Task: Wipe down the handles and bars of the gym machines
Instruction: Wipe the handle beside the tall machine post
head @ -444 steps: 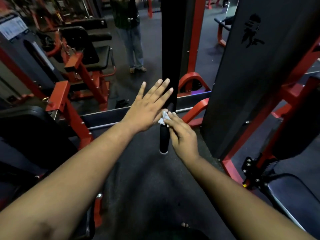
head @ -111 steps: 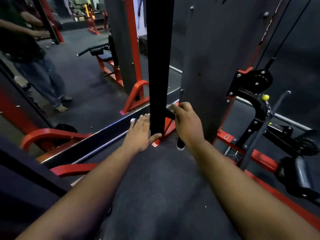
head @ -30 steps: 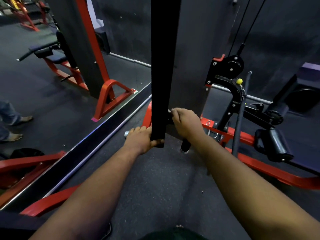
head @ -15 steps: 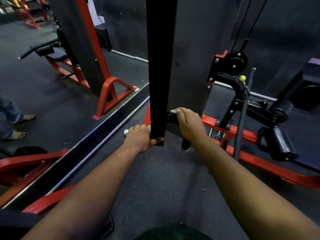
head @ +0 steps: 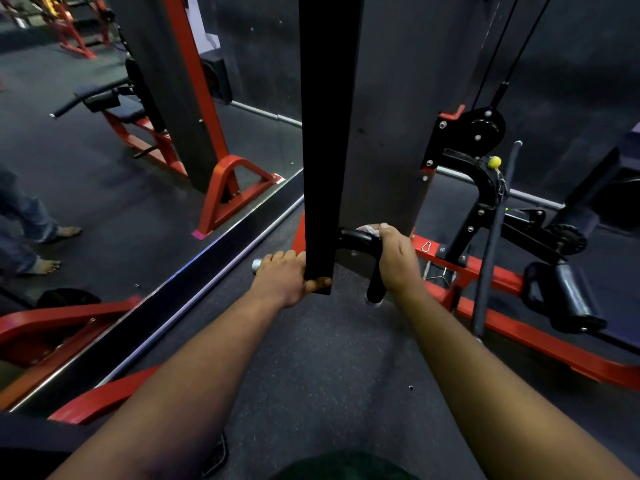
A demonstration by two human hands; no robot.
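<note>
Two hands gripped the black bent bar (head: 360, 239): your left hand (head: 284, 278) curled round its left end at eleven o'clock, your right hand (head: 394, 261) pinched a white cloth (head: 369, 229) against the bend at one o'clock. Beyond hung the cable (head: 498, 57); the small cloth could slip off the curve.

Hanging strap (head: 327, 140) sits dead center w/ the bar (head: 360, 242) running across behind its lower end; left hand (head: 282, 280) grips the bar's left side right at the strap, right hand (head: 398, 261) on the right side w/ a cloth (head: 369, 229) under the fingers. Mirror (head: 104, 150) is off to the left along the floor, pulley (head: 483, 128) and cables (head: 505, 46) to the right, behind the right hand. Straight bar (head: 495, 230) leans upright in front of the pulley frame, roller pad (head: 568, 296) lower right of it.
</note>
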